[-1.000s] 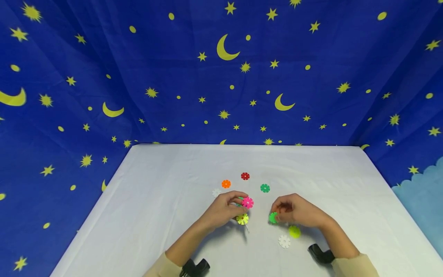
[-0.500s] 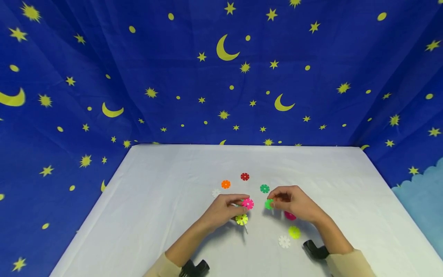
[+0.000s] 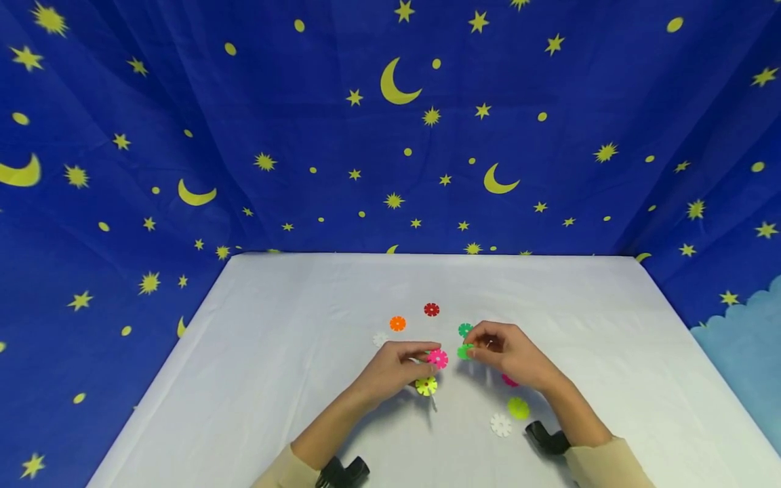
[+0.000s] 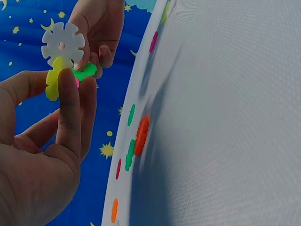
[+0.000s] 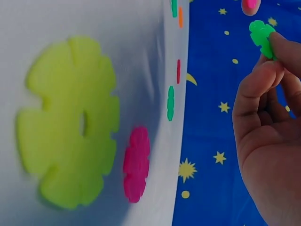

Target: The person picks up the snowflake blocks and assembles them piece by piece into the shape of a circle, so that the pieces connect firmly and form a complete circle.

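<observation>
My left hand (image 3: 396,369) pinches a small cluster of notched plastic discs, held above the white table. In it are a pink disc (image 3: 437,358), a yellow disc (image 3: 426,385) and a white disc (image 4: 70,40) slotted into the yellow one. How the pink one joins the rest is hidden by the fingers. To the right, my right hand (image 3: 515,352) pinches a bright green notched disc (image 5: 261,36) between thumb and fingers, off the table. A small gap separates this green disc from the pink one in the head view.
Loose discs lie about: dark red (image 3: 431,310), orange (image 3: 398,323), teal (image 3: 466,330) and white (image 3: 379,338) beyond the hands. Nearer are magenta (image 3: 509,380), yellow-green (image 3: 518,408) and another white disc (image 3: 501,425). Starry blue cloth (image 3: 390,135) surrounds the table.
My right hand has moved up and left with the green disc, toward the left hand, uncovering the magenta disc on the table. The left hand stays nearly still with its cluster.
</observation>
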Demonstrator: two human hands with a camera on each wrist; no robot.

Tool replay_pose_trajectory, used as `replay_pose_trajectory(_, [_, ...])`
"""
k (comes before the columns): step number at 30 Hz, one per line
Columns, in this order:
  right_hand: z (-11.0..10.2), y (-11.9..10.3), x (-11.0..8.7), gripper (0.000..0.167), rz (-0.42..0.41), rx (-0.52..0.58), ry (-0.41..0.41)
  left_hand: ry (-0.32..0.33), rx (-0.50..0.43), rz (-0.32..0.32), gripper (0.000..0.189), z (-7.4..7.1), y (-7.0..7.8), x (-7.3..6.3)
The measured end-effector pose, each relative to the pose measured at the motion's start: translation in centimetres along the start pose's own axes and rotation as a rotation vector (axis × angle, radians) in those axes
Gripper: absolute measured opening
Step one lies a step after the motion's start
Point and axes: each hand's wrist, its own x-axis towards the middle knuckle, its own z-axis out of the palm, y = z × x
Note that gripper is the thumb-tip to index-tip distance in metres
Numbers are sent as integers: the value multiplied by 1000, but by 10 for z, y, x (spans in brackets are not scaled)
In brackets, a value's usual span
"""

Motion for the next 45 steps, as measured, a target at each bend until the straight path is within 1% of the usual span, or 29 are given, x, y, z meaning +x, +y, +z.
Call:
replay_pose_trajectory(3, [3,-1,1,5,-13,-13,5,0,1,3,40,0,0,0])
replay_pose_trajectory(4, [4,3,1,5,-26,-16,3,-1,2,4,40,0,0,0])
replay_pose_trajectory(9, [9,2,2,6,-72,-26,-5,-12,-17,3,39,0,0,-1])
replay_pose_trajectory(12, [12,2,2,7,-94,-35,-12,-31,-41,6,38,0,0,-1])
replay_pose_trajectory(16, [14,0,2,7,-102,-36,-25,-58,-52,18,42,0,-1,-1])
replay_pose_trajectory(24, [18,-2,2,10,-103,-15,-7,-58,1,39,44,0,0,-2])
replay_pose_trajectory(27, [20,-6,1,12,-115,3,3,-66,13,51,44,0,1,-3])
replay_pose_trajectory(34, [22,-25,-2,14,-182,33,-4,-103,9,67,43,-1,0,-3])
replay_pose_trajectory(37, [23,-20,-2,16,-198,41,7,-131,-23,78,44,-1,-2,-2])
replay_pose_trajectory(40, [26,-8,-1,16,-212,26,8,-148,-44,79,45,-1,-3,-2])
replay_pose_trajectory(42, [27,-2,0,15,-207,9,3,-150,-44,77,45,-1,-4,-2])
replay_pose_trajectory(45, [27,2,0,12,-197,-2,-2,-140,-37,75,45,0,-4,-3])
